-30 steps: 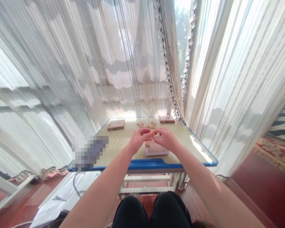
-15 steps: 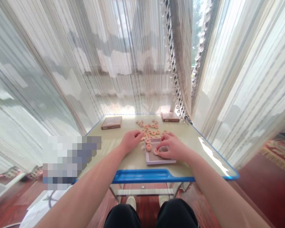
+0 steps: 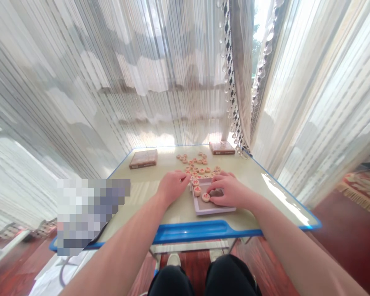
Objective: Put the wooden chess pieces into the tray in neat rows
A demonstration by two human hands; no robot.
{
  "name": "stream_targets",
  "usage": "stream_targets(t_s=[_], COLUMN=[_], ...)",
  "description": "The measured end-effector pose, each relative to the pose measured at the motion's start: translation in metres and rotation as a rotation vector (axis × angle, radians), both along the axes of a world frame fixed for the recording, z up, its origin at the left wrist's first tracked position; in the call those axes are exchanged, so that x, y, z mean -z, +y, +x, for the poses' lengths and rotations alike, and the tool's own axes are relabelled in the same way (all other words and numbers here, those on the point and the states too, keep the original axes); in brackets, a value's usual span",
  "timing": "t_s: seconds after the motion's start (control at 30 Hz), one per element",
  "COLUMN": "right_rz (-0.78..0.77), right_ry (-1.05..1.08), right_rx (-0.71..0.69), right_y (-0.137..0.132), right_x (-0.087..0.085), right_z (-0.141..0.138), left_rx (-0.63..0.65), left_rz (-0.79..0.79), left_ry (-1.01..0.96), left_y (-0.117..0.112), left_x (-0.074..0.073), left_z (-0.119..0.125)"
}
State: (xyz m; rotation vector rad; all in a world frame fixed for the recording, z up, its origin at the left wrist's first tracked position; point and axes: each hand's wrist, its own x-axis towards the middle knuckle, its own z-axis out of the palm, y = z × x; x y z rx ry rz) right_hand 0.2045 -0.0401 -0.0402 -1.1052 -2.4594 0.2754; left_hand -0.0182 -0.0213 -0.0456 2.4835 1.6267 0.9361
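A shallow grey tray lies near the front edge of a beige table with a blue rim. My right hand rests inside the tray, fingers curled down beside a round wooden disc with a red mark. Two more discs sit at the tray's left side. My left hand lies just left of the tray, fingers curled, fingertips near those discs. A scatter of several similar discs lies beyond the tray.
Two flat brown boxes sit at the table's back, one at the left, one at the right. Sheer curtains hang close around the table. A blurred patch covers the left front corner. My knees are under the table.
Both hands came down from a joined pinch above the tray. The right hand settled in the tray and a disc now lies there beside it; the left hand dropped to the tray's left side.
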Motion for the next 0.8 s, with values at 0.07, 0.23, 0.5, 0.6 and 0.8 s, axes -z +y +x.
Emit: stream_targets(t_s=[0.07, 0.23, 0.5, 0.6, 0.8], right_rz=[0.012, 0.028, 0.03, 0.05, 0.046], right_ry=[-0.014, 0.003, 0.043, 0.05, 0.059], right_rx=[-0.011, -0.034, -0.08, -0.073, -0.086], right_y=[-0.0012, -0.0026, -0.0047, -0.0035, -0.0042], right_x=[-0.0008, -0.0014, -0.0014, -0.001, -0.0009], right_z=[-0.0009, -0.0033, -0.0065, -0.0068, -0.0091], left_rx=[-0.001, -0.008, 0.01, 0.028, 0.044], left_rz=[0.006, 0.047, 0.12, 0.075, -0.007], left_ry=[0.005, -0.011, -0.072, -0.06, -0.026], left_y=[0.0005, 0.0029, 0.0057, 0.0049, 0.0043], left_x=[0.0011, 0.0033, 0.0059, 0.0063, 0.0046], left_z=[0.0, 0.0013, 0.0004, 0.0009, 0.0014])
